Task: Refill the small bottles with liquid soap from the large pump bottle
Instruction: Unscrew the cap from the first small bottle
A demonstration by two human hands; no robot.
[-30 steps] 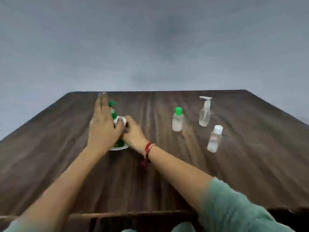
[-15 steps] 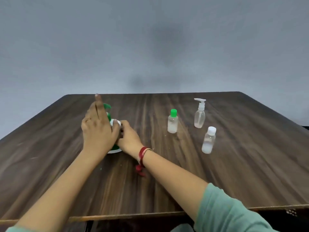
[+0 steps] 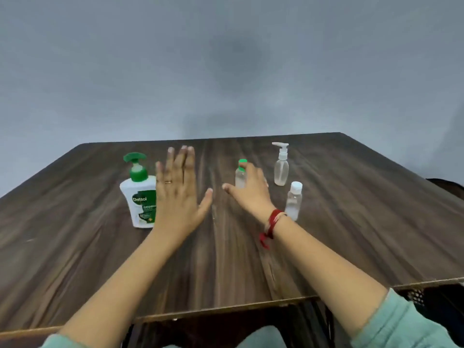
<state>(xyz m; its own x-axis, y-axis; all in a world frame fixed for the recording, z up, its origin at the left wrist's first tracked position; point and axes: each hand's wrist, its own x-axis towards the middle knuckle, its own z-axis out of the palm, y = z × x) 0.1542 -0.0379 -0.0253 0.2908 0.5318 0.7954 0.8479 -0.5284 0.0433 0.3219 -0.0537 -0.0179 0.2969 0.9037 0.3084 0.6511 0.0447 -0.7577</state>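
Plainly, the large pump bottle [image 3: 137, 197] stands upright on the left part of the bench [image 3: 351, 222], white-bodied with a green label and a green pump head that points left. Just to its right I see the left grip [image 3: 179, 194], a bare hand, released: the fingers are straight and close together, the thumb is angled out to the right, and it holds nothing. Its outer edge covers the right side of the bottle from my view, so I cannot tell whether the two touch. A ring [image 3: 168, 182] sits on one finger. The right grip [image 3: 251, 192] is near the middle of the bench at the green-capped small bottle [image 3: 240, 177], which stands upright in the gap between the spread thumb and the forefinger. This grip also looks released, the thumb out to the left and not closed round the bottle, though motion blur keeps me from saying whether any finger touches it. A red thread band [image 3: 272, 222] circles that wrist. Further right stands a clear small pump bottle [image 3: 281, 169] with a white pump, and nearer to me, just beside the right wrist, a white-capped small bottle [image 3: 294, 202], both upright and apart from each other. A teal sleeve [image 3: 401, 322] covers the right upper arm, and a grey wall [image 3: 226, 71] rises behind the bench.
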